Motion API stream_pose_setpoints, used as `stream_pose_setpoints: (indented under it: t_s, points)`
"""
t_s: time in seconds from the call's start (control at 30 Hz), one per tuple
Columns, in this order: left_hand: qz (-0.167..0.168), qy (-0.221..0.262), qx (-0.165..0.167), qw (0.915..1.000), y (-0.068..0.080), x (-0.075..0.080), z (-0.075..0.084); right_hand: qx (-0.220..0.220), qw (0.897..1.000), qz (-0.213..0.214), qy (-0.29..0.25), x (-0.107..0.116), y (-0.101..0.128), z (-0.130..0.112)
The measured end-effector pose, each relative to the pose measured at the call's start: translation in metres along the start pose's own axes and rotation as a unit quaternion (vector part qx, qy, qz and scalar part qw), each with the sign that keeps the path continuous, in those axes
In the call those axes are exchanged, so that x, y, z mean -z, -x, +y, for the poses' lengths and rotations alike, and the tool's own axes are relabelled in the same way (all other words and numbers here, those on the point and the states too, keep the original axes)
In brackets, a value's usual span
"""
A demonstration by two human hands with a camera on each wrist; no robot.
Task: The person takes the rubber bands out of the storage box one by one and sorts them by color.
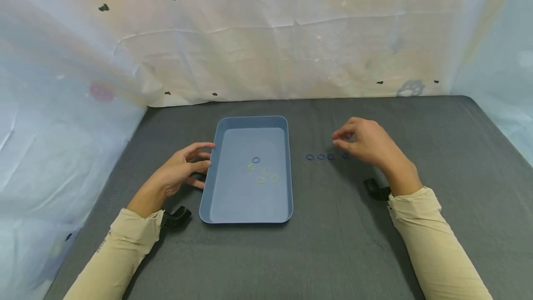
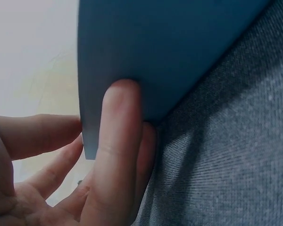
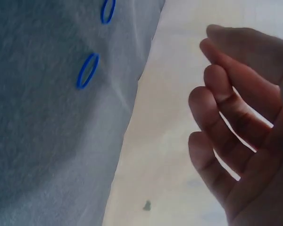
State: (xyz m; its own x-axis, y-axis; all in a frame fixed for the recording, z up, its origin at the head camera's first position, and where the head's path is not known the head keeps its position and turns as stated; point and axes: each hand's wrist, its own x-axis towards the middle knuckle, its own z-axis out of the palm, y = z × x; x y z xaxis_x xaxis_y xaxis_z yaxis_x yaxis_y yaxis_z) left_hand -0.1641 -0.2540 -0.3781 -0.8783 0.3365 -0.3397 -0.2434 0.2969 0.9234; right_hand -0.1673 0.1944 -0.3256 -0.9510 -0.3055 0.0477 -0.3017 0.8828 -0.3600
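Head view: blue tray (image 1: 216, 170), long axis running away from the person; row of blue bands (image 1: 321, 156) lies crosswise just left of the right hand (image 1: 368, 145), the nearer hand.
Left wrist view: left hand (image 2: 99, 165), fingers straight, pressing the tray wall.
Right wrist view: fingers (image 3: 217, 99) loosely curled, holding nothing.

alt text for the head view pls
A left hand touches the left wall of a blue tray holding small rubber bands; the right hand hovers over blue bands lined up on grey cloth.
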Motion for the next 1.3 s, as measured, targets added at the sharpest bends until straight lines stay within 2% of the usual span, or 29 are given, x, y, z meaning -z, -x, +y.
stream_pose_setpoints:
  t_s: [0.3, 0.43, 0.53, 0.67, 0.83, 1.0, 1.17, 1.23, 1.3]
  points:
    - [0.000, 0.000, 0.003, 1.0000, 0.004, 0.000, -0.003, 0.041, 0.999, 0.013, -0.020, -0.015, -0.004, -0.017]
    - [0.005, 0.005, 0.001, 1.0000, 0.006, -0.002, -0.006, 0.100, 0.994, 0.033, -0.008, -0.027, -0.008, -0.031]
    - [0.009, 0.007, 0.003, 0.9999, 0.006, -0.003, -0.007, 0.168, 0.984, 0.063, 0.007, -0.035, -0.013, -0.042]
    - [0.010, 0.010, 0.005, 0.9999, 0.004, -0.005, -0.007, 0.245, 0.964, 0.101, 0.024, -0.043, -0.022, -0.056]
    - [0.009, 0.009, 0.002, 0.9999, 0.000, -0.006, -0.007, 0.307, 0.945, 0.102, 0.048, -0.053, -0.034, -0.071]
    - [0.000, 0.011, -0.003, 0.9999, -0.004, -0.007, -0.009, 0.335, 0.935, 0.093, 0.073, -0.069, -0.044, -0.077]
    - [0.009, 0.010, 0.001, 0.9999, -0.005, -0.005, -0.009, 0.348, 0.928, 0.105, 0.082, -0.082, -0.054, -0.083]
    - [0.008, 0.009, 0.000, 0.9999, -0.005, -0.004, -0.009, 0.347, 0.928, 0.109, 0.080, -0.086, -0.056, -0.086]
    - [0.006, 0.010, 0.000, 0.9999, -0.004, -0.004, -0.009, 0.337, 0.933, 0.105, 0.069, -0.089, -0.056, -0.089]
